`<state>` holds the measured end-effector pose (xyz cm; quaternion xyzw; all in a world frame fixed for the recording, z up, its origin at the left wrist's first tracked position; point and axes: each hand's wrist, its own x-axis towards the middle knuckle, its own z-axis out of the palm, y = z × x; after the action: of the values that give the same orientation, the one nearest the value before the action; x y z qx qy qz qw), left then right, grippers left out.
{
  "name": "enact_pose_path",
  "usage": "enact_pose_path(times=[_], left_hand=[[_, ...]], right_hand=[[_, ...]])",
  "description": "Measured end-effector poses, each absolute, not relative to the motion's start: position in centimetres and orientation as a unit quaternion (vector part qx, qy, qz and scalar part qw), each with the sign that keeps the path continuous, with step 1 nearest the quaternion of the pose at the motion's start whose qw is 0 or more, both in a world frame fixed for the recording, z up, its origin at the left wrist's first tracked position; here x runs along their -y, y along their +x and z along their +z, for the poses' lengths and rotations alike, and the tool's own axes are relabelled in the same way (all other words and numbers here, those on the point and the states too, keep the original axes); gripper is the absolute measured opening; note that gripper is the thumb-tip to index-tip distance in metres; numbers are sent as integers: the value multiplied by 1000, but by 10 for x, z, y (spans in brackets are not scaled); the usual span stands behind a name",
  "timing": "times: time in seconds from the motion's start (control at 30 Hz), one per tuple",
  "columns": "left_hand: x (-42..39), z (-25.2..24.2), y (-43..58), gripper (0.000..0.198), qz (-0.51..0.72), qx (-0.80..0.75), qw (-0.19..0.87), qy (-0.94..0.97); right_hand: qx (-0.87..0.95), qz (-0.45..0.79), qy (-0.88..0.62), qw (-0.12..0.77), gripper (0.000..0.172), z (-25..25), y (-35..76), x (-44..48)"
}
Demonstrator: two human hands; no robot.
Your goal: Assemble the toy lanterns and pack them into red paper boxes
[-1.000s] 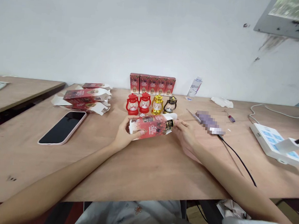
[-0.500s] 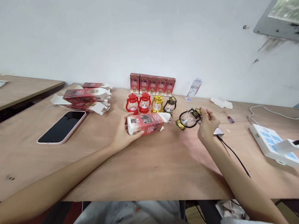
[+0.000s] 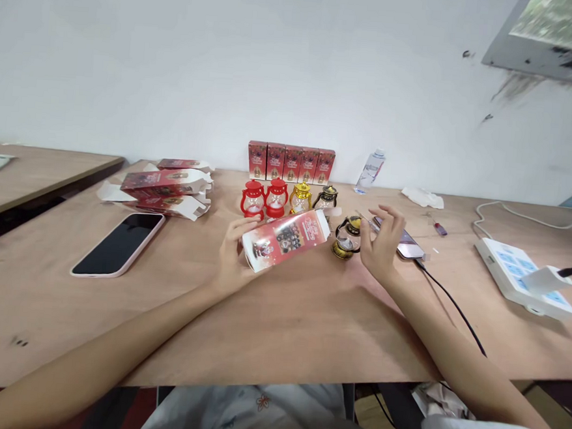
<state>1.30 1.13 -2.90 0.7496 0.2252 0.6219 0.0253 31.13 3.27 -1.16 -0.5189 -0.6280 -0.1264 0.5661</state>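
My left hand [image 3: 234, 255] is closed around a red and white printed carton [image 3: 287, 239], tilted with its flap end up to the right. A black and gold toy lantern [image 3: 347, 237] stands nearly upright on the table just left of my right hand [image 3: 382, 244]. That hand is open, its fingers apart and raised beside the lantern. Behind the carton stand two red lanterns [image 3: 277, 197], a gold lantern [image 3: 301, 197] and another dark bronze lantern [image 3: 326, 198], their lower parts partly hidden.
Several closed red boxes [image 3: 292, 163] line the wall, with a clear bottle [image 3: 370, 171] to their right. Opened cartons [image 3: 163, 186] and a phone [image 3: 119, 244] lie left. Rightward are a cabled phone [image 3: 410, 247], tissue [image 3: 423, 197], a screwdriver [image 3: 440, 229] and a power strip [image 3: 521, 273].
My right hand has set the black and gold lantern down on the table and let go, its fingers opening. The carton in my left hand has turned, its flap end rising.
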Motion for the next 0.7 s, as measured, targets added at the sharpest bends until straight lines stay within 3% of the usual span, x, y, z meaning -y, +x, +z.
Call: enact_pose_path(times=[0.13, 0.37, 0.5, 0.7], left_hand=[[-12, -31, 14, 80, 658, -221, 22, 719], [-6, -33, 23, 64, 664, -238, 20, 708], [2, -31, 27, 65, 628, -222, 50, 745], [8, -26, 28, 72, 572, -226, 135, 777]], right_hand=[[695, -190, -434, 541, 36, -23, 299, -16], [859, 27, -286, 424, 59, -43, 246, 14], [871, 64, -310, 375, 74, -48, 239, 14], [854, 58, -324, 403, 88, -53, 246, 8]])
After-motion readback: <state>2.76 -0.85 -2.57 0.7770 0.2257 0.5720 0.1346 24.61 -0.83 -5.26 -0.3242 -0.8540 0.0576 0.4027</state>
